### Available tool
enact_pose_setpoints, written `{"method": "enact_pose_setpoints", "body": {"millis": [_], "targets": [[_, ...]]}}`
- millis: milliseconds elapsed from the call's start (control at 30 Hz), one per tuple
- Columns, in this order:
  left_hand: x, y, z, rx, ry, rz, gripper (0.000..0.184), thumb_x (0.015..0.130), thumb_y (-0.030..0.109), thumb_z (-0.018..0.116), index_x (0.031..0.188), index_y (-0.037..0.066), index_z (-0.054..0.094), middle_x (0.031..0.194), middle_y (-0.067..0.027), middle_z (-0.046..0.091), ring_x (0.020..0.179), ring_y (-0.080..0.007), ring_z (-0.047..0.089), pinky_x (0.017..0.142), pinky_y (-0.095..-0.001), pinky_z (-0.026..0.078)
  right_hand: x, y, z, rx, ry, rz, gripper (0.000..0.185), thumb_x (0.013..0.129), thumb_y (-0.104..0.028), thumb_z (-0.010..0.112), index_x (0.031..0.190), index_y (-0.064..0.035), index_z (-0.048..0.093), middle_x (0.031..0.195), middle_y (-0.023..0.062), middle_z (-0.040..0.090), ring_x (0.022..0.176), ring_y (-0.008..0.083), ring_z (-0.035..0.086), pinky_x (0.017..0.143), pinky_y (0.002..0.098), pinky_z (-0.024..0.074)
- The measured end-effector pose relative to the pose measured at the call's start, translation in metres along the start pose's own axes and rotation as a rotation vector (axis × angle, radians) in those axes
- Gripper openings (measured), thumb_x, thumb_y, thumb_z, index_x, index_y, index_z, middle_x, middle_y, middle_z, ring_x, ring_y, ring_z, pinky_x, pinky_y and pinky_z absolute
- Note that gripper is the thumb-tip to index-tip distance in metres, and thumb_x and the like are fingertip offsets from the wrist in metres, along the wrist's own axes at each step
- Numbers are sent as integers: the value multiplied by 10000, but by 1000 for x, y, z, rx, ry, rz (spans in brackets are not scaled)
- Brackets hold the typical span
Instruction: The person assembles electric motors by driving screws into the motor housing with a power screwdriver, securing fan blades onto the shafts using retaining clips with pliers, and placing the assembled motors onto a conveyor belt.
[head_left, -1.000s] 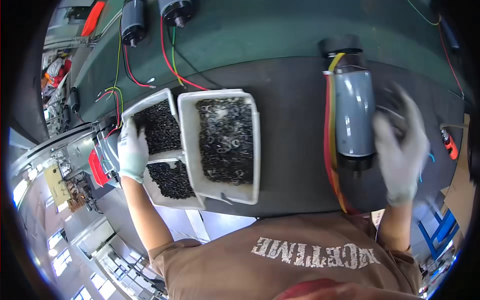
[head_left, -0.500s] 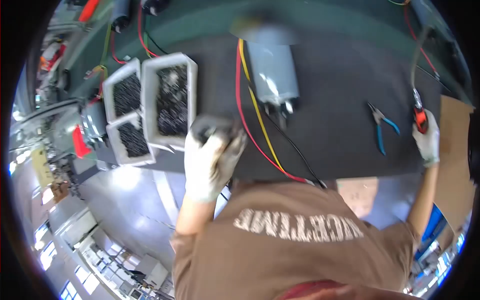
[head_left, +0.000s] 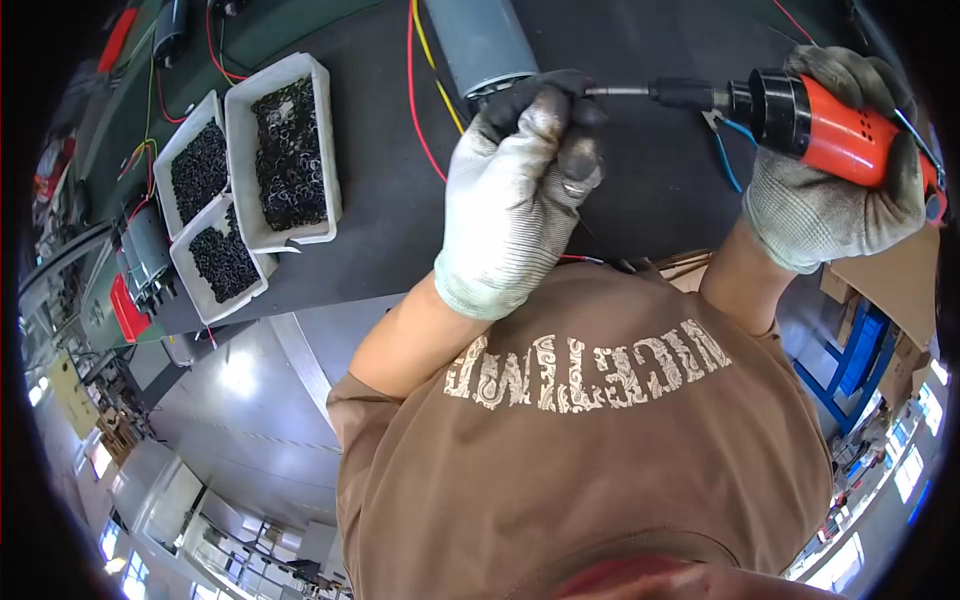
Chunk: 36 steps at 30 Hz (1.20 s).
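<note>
My right hand (head_left: 835, 195), in a grey-stained white glove, wraps round a red and black electric screwdriver (head_left: 845, 135) held level, its bit pointing left. The tip of the bit (head_left: 620, 91) meets the fingers of my left hand (head_left: 520, 190), also gloved. Those fingers are pinched together; whatever is between them is hidden. Just behind my left hand lies a grey metal cylinder (head_left: 480, 40) with red and yellow wires (head_left: 418, 120) beside it. Blue-handled pliers (head_left: 727, 165) lie on the dark bench, partly behind the screwdriver.
Left of my hands stand a large white bin (head_left: 332, 190) and two smaller white bins (head_left: 165, 190) (head_left: 262, 290), holding many small black parts. Another grey cylinder (head_left: 147, 245) is at the bench's left edge. Cardboard (head_left: 895, 280) stands at the right.
My right hand has brought the screwdriver up and left from the bench's right side. My left hand has moved right from beside the bins to the bit's tip. The view has shifted.
</note>
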<state>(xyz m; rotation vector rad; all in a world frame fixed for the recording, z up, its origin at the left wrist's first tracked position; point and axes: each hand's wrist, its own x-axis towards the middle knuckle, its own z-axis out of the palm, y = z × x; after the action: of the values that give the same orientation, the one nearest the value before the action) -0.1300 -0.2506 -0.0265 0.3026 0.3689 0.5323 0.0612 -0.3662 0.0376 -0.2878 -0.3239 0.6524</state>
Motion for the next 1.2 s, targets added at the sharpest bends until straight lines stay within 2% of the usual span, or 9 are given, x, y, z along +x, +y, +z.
{"method": "enact_pose_setpoints", "body": {"millis": [233,367,533,600,833,967,1067,1167,1200], "targets": [[3,-3,-17,-99,-17,22,229,920,73,608,1132,-9,577,923,-63,608,668,-84,479,625,-235,409,-5,32,0,-104,-53,-41,350,666,-95,675,983,-55,530,843,50,536,823,203,522,896,402,414],[-1,0,-11,-52,104,29,155,951,50,557,1092,-5,587,912,-70,613,680,-105,535,607,-251,432,-11,33,5,-212,8,-74,347,646,-99,669,967,-57,542,835,54,550,825,209,545,925,409,415],[-12,-1,-14,549,235,28,197,971,174,584,999,-17,616,733,-34,605,529,-72,519,474,-206,414,-18,29,-3,-139,-48,27,329,657,-101,644,967,-33,555,840,57,556,828,185,558,904,399,423],[-16,-6,-29,433,217,-110,198,975,192,575,965,-5,594,713,-33,592,498,-62,463,455,-207,372,-23,35,-10,-147,-35,28,325,699,-112,630,1005,-21,563,878,82,565,832,208,561,902,412,426],[-19,-27,-46,10,269,-57,194,981,180,557,982,-14,546,786,-64,607,548,-65,507,457,-183,383,-35,44,-39,-429,17,-107,329,789,-175,607,1067,-4,568,1000,141,585,928,266,551,957,486,420],[-19,-23,-33,282,354,-96,173,987,202,553,921,42,550,576,37,428,464,-61,328,556,-227,368,-27,37,-37,-233,-65,79,349,721,-167,629,1015,-3,536,894,101,544,886,234,527,992,451,388],[-15,-21,-37,111,250,-112,185,987,209,555,920,38,550,584,36,442,454,-58,333,544,-221,364,-26,37,-30,-244,-37,83,386,675,-152,642,1008,-6,512,838,73,513,859,210,514,971,414,380],[-15,-23,-49,113,132,-24,201,977,200,554,969,1,582,698,-16,577,531,-49,502,457,-183,391,-25,37,-31,-325,0,44,396,674,-150,647,1017,-5,512,846,68,511,860,206,514,950,413,382],[-18,-21,-32,368,285,4,200,987,215,544,948,21,568,637,0,525,492,-57,451,480,-211,383,-24,33,-32,-343,15,48,395,675,-149,648,1017,-5,512,849,67,510,860,206,514,947,414,382]]}}
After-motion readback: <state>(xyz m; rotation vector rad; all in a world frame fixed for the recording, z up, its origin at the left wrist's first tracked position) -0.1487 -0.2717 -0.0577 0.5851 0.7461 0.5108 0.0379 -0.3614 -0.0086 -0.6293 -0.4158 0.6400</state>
